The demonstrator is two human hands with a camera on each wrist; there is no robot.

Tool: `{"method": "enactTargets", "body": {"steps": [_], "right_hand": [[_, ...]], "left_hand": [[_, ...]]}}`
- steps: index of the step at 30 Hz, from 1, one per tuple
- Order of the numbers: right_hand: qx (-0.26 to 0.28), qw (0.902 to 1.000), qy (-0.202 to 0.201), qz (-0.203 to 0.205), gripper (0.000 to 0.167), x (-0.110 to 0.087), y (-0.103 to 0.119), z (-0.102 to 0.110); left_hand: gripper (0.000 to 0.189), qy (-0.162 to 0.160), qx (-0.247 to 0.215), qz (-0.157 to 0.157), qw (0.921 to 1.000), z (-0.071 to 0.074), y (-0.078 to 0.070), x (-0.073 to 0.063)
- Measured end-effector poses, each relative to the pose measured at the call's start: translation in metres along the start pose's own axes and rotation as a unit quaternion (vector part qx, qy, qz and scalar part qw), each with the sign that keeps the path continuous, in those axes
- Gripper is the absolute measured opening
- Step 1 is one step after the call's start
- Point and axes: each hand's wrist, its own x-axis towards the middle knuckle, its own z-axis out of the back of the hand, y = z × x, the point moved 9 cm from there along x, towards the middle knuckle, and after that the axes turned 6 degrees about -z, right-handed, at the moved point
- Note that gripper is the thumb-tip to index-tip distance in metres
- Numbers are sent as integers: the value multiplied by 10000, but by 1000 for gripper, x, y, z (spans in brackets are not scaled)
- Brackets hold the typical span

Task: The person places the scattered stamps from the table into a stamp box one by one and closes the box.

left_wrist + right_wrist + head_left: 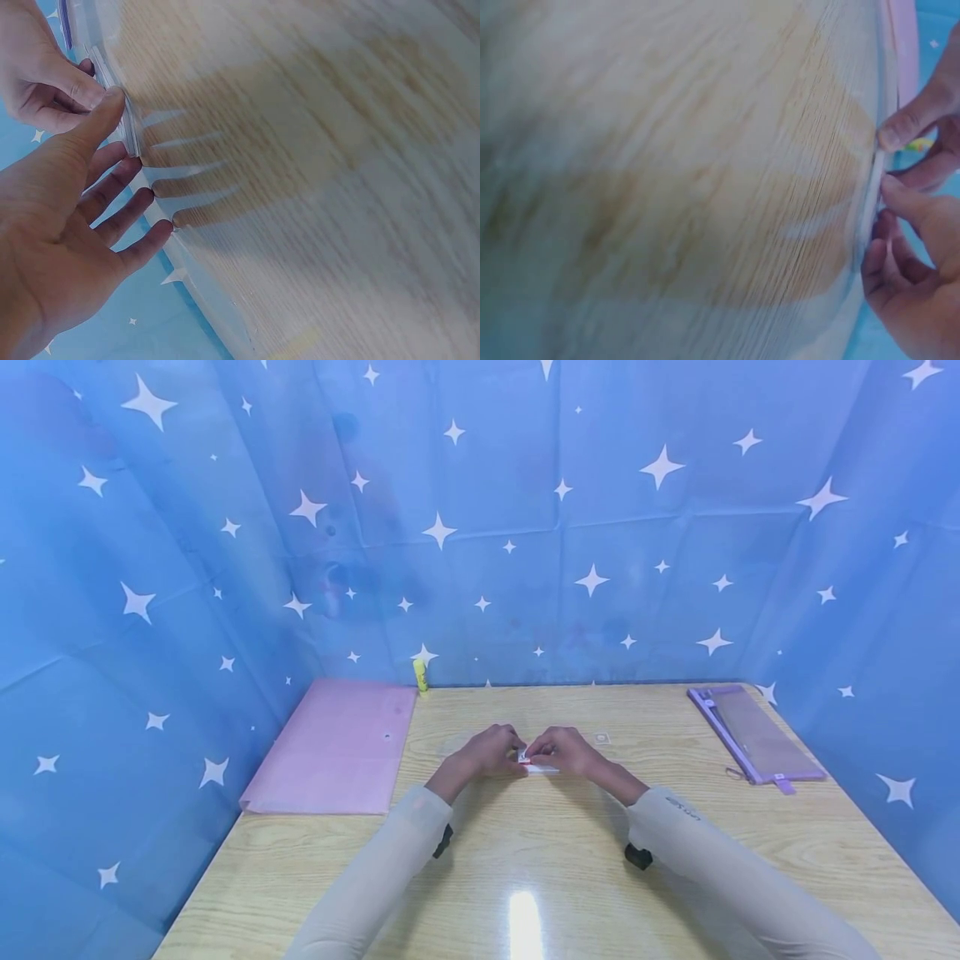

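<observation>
Both hands meet over the table, around a thin white flat piece (pixel 542 769) with a small red and dark patch on it. Edge-on in the left wrist view, the white piece (pixel 129 131) looks layered, like a few thin sheets together. My left hand (pixel 491 752) pinches its left part; the left thumb (pixel 112 101) lies on its edge while the other fingers spread down to the tabletop. My right hand (pixel 566 752) pinches the other part, its fingers curled in the right wrist view. The fingers hide much of the piece.
A pink folder (pixel 337 747) lies at the left of the wooden table (pixel 600 877). Near the back edge stands a yellow glue stick (pixel 421 677). A purple mesh zip pouch (pixel 765 735) lies at the right, and a small whitish square (pixel 602 738) lies just beyond the right hand.
</observation>
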Motion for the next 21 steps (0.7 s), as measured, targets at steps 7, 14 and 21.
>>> {"method": "enactTargets", "body": {"steps": [7, 14, 21], "right_hand": [[3, 10000, -8, 78, 9, -2, 3, 1], [-17, 10000, 40, -19, 11, -1, 2, 1], [27, 10000, 42, -77, 11, -1, -1, 1]], "left_hand": [[42, 3, -2, 8, 10000, -1, 1, 0], [42, 25, -4, -53, 10000, -3, 1, 2], [44, 29, -25, 31, 10000, -4, 4, 2]]}}
